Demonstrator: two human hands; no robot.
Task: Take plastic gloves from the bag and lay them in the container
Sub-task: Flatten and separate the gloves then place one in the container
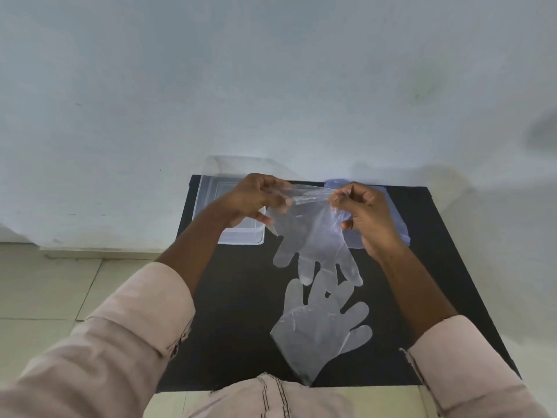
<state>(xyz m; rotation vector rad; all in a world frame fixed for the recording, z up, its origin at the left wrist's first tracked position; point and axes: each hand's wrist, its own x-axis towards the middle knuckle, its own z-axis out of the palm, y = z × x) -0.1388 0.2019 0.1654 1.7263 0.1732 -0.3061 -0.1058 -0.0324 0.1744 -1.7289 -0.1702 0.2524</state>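
Note:
A clear plastic glove (313, 236) hangs above the black table, fingers pointing down toward me. My left hand (256, 197) pinches its cuff at the left and my right hand (367, 215) pinches the cuff at the right, stretching it between them. A second clear glove (322, 324) lies flat on the table near me, fingers pointing away. The clear plastic container (241, 236) sits at the table's far left, partly behind my left hand. The bluish glove bag (398, 221) lies at the far right, mostly hidden by my right hand.
The black table (235, 312) stands against a pale wall (271, 86). Tiled floor (45, 291) lies to the left of the table. My pink sleeves reach in from both lower corners.

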